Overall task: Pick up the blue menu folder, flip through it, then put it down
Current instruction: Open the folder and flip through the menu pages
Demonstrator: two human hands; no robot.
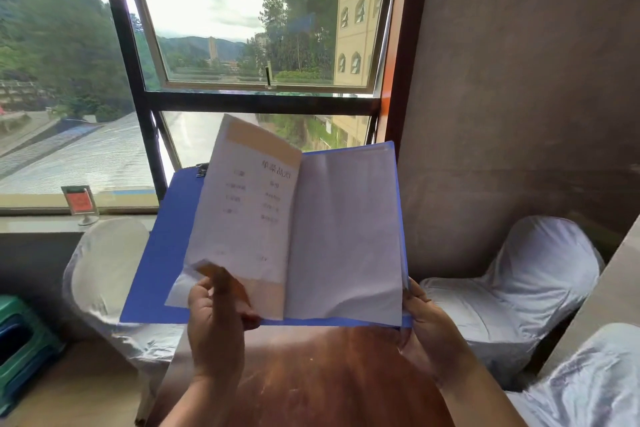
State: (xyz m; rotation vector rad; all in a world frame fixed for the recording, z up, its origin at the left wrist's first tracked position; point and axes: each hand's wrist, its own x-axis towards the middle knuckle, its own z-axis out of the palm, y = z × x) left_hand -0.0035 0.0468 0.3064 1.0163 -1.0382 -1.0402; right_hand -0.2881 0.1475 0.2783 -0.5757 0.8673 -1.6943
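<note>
Folder [162,253] open, pages [346,236] apparently inside

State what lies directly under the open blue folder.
Below the blue folder, held up by the left hand and right hand, a brown table shows. The table's far part is hidden.

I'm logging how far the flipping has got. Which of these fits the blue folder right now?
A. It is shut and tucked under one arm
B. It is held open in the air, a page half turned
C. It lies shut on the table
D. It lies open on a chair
B: the blue folder is open above the table, the right hand gripping its edge and the left hand lifting a page.
</note>
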